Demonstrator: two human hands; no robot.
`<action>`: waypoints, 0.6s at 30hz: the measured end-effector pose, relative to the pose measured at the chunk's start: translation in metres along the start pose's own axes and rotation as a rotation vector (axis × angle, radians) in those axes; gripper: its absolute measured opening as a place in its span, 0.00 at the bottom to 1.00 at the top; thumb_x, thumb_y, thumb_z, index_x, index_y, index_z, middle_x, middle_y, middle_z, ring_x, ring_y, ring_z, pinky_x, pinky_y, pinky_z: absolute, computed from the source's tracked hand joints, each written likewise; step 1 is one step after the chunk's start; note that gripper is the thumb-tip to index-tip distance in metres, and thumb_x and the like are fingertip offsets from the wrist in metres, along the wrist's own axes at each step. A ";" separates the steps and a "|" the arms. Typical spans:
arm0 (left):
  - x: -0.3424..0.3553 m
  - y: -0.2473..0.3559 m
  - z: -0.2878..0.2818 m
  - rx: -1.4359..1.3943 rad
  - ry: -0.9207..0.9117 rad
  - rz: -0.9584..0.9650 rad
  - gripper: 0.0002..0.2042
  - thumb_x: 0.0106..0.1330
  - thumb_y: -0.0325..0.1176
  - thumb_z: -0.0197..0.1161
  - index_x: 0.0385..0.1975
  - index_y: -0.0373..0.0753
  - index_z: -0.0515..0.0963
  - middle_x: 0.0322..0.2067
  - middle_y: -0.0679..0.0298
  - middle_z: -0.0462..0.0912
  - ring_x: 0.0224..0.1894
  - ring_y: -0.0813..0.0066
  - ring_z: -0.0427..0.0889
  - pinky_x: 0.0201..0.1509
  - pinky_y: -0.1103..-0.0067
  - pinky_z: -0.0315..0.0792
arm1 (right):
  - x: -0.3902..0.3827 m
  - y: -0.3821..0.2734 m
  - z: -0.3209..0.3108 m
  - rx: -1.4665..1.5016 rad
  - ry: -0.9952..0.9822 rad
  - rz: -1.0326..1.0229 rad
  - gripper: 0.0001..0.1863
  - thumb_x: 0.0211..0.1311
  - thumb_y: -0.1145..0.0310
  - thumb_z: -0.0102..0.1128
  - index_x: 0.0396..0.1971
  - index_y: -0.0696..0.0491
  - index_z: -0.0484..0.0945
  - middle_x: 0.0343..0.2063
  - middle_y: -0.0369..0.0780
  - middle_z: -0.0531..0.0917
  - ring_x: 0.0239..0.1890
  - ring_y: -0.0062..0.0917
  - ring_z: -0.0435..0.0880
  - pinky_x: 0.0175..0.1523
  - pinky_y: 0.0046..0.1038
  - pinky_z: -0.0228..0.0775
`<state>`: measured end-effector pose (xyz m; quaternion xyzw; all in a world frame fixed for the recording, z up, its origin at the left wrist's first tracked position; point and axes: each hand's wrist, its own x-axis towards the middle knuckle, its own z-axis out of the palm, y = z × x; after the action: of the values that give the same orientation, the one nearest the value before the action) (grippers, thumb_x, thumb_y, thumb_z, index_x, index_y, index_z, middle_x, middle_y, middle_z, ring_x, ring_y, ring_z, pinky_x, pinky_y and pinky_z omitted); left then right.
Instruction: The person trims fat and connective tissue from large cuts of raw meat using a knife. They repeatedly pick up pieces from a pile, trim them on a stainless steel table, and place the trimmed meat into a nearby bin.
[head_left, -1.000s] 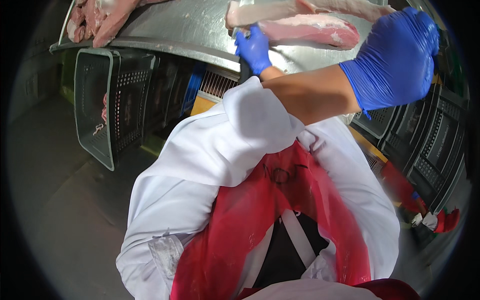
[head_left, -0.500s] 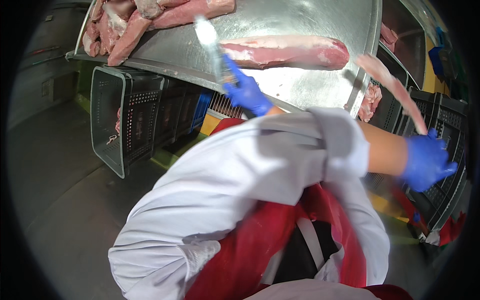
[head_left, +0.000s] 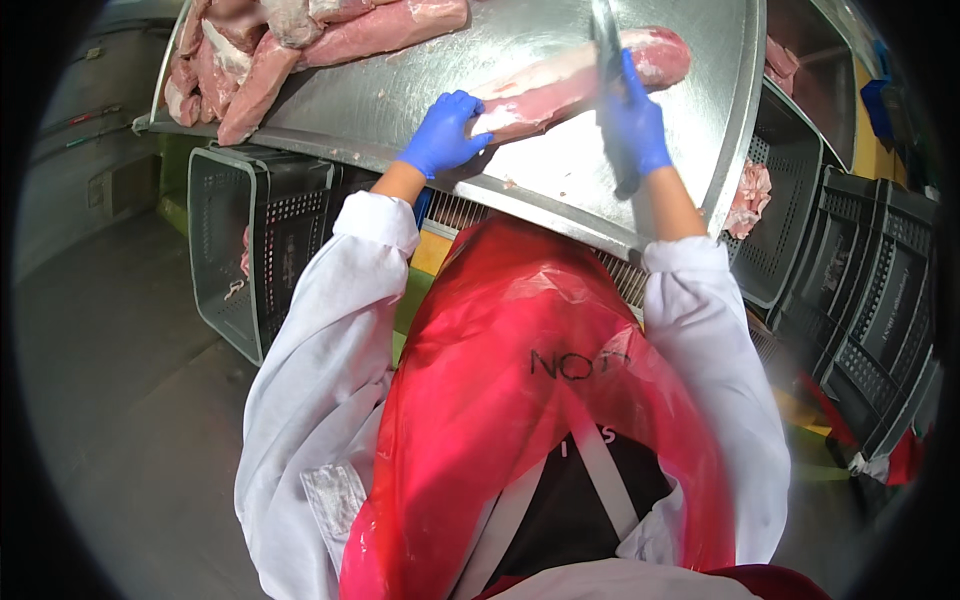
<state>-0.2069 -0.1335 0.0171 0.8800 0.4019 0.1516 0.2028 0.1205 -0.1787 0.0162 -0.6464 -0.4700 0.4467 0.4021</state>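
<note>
A long pork loin (head_left: 540, 100), pink with a pale fatty strip along it, lies slantwise on the steel table (head_left: 400, 100). My blue-gloved left hand (head_left: 446, 132) is closed round its left end, thumb at the near side. In my right hand (head_left: 638, 122), also blue-gloved, is a knife (head_left: 606, 50), smeared by motion. Its blade points away from me and passes across the loin toward the right end; whether it touches the meat I cannot tell.
More meat pieces (head_left: 240, 75) are piled at the table's far left. A grey crate (head_left: 222, 250) stands below the left edge. Beyond the right edge, another crate (head_left: 785, 220) holds pale trimmings (head_left: 748, 200), with dark crates (head_left: 850, 270) beside it.
My left hand has come back from the right crates, without the meat strip it held, onto the loin. My right hand has carried the knife rightward. The loin has turned, its right end farther away.
</note>
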 end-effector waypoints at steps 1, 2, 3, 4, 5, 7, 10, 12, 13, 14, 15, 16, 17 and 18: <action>-0.004 0.001 0.001 -0.049 0.045 0.021 0.18 0.56 0.40 0.71 0.42 0.39 0.78 0.40 0.53 0.78 0.45 0.49 0.77 0.52 0.63 0.72 | -0.017 -0.008 0.015 -0.101 -0.023 -0.072 0.37 0.70 0.63 0.54 0.77 0.33 0.53 0.25 0.45 0.86 0.28 0.32 0.87 0.42 0.33 0.80; -0.011 0.000 0.001 -0.097 0.090 0.031 0.17 0.56 0.39 0.71 0.41 0.39 0.78 0.39 0.53 0.78 0.44 0.50 0.77 0.51 0.63 0.72 | -0.034 -0.024 0.030 -0.199 -0.047 -0.152 0.37 0.70 0.62 0.53 0.77 0.34 0.53 0.22 0.46 0.85 0.27 0.35 0.87 0.40 0.35 0.79; -0.016 -0.004 0.002 -0.183 0.123 -0.023 0.15 0.56 0.37 0.70 0.41 0.39 0.78 0.38 0.53 0.78 0.43 0.51 0.77 0.51 0.64 0.72 | -0.044 -0.022 0.049 -0.225 -0.070 -0.166 0.37 0.70 0.63 0.52 0.77 0.34 0.53 0.21 0.48 0.84 0.24 0.37 0.86 0.38 0.37 0.78; -0.021 -0.010 0.003 -0.268 0.154 -0.077 0.14 0.57 0.36 0.69 0.40 0.38 0.78 0.37 0.53 0.77 0.42 0.51 0.77 0.51 0.64 0.72 | -0.054 -0.016 0.066 -0.250 -0.093 -0.180 0.37 0.70 0.64 0.52 0.77 0.33 0.53 0.20 0.50 0.82 0.22 0.39 0.84 0.36 0.38 0.77; -0.024 -0.018 0.006 -0.354 0.189 -0.131 0.12 0.58 0.34 0.69 0.39 0.38 0.78 0.36 0.53 0.77 0.42 0.52 0.77 0.51 0.65 0.72 | -0.062 -0.014 0.079 -0.272 -0.080 -0.152 0.38 0.69 0.65 0.52 0.77 0.35 0.52 0.20 0.51 0.81 0.21 0.39 0.83 0.35 0.38 0.76; -0.029 -0.032 0.013 -0.301 0.241 -0.104 0.10 0.59 0.31 0.67 0.38 0.38 0.79 0.35 0.54 0.77 0.40 0.53 0.78 0.50 0.66 0.72 | -0.081 -0.010 0.098 -0.315 -0.051 -0.093 0.38 0.68 0.66 0.53 0.77 0.38 0.52 0.19 0.53 0.79 0.20 0.41 0.82 0.33 0.38 0.74; -0.032 -0.040 0.020 -0.339 0.313 -0.061 0.05 0.63 0.26 0.62 0.37 0.36 0.79 0.34 0.54 0.78 0.38 0.55 0.79 0.46 0.68 0.75 | -0.138 0.011 0.114 -0.155 -0.034 -0.037 0.39 0.68 0.69 0.52 0.77 0.44 0.51 0.18 0.52 0.79 0.19 0.38 0.82 0.31 0.36 0.73; -0.035 -0.048 0.032 -0.459 0.345 -0.092 0.05 0.64 0.26 0.60 0.37 0.36 0.79 0.34 0.54 0.78 0.37 0.57 0.80 0.44 0.69 0.75 | -0.154 -0.003 0.124 -0.134 -0.026 0.025 0.39 0.67 0.71 0.53 0.77 0.49 0.50 0.17 0.50 0.77 0.19 0.33 0.79 0.31 0.33 0.72; -0.039 -0.053 0.036 -0.509 0.310 -0.135 0.05 0.66 0.25 0.58 0.40 0.35 0.79 0.35 0.55 0.78 0.38 0.60 0.81 0.45 0.72 0.75 | -0.153 -0.008 0.129 -0.120 -0.022 0.071 0.40 0.67 0.72 0.53 0.77 0.49 0.50 0.17 0.50 0.76 0.18 0.32 0.79 0.31 0.32 0.72; -0.038 -0.057 0.039 -0.533 0.319 -0.139 0.05 0.67 0.25 0.58 0.40 0.35 0.78 0.35 0.55 0.79 0.38 0.62 0.81 0.45 0.73 0.75 | -0.154 -0.011 0.136 -0.101 -0.007 0.117 0.40 0.66 0.72 0.54 0.77 0.49 0.50 0.17 0.49 0.76 0.18 0.31 0.78 0.31 0.32 0.71; -0.039 -0.060 0.043 -0.557 0.328 -0.143 0.05 0.68 0.25 0.58 0.41 0.35 0.78 0.36 0.56 0.80 0.39 0.64 0.81 0.46 0.74 0.75 | -0.161 0.000 0.147 -0.008 0.059 0.005 0.42 0.65 0.72 0.56 0.77 0.48 0.49 0.17 0.49 0.75 0.18 0.30 0.78 0.30 0.32 0.71; -0.040 -0.061 0.047 -0.581 0.336 -0.148 0.05 0.69 0.26 0.57 0.41 0.35 0.78 0.36 0.57 0.80 0.39 0.66 0.81 0.46 0.75 0.75 | -0.177 0.010 0.153 -0.061 0.061 -0.009 0.42 0.66 0.72 0.56 0.78 0.46 0.49 0.19 0.45 0.77 0.19 0.26 0.77 0.31 0.29 0.72; -0.039 -0.063 0.048 -0.673 0.237 -0.259 0.05 0.71 0.27 0.57 0.41 0.35 0.78 0.38 0.59 0.83 0.40 0.72 0.81 0.47 0.77 0.75 | -0.198 0.018 0.159 -0.115 0.064 -0.026 0.42 0.66 0.73 0.56 0.78 0.44 0.49 0.20 0.41 0.78 0.20 0.22 0.76 0.32 0.26 0.73; -0.039 -0.067 0.052 -0.772 0.236 -0.271 0.05 0.71 0.27 0.57 0.41 0.35 0.78 0.38 0.60 0.83 0.40 0.74 0.81 0.47 0.77 0.75 | -0.219 0.019 0.161 -0.167 0.059 -0.044 0.42 0.67 0.73 0.55 0.78 0.42 0.48 0.21 0.37 0.80 0.20 0.18 0.76 0.33 0.24 0.73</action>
<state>-0.2526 -0.1364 -0.0642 0.6552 0.4482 0.3628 0.4882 -0.0638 -0.3791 -0.0026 -0.6801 -0.5076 0.3777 0.3703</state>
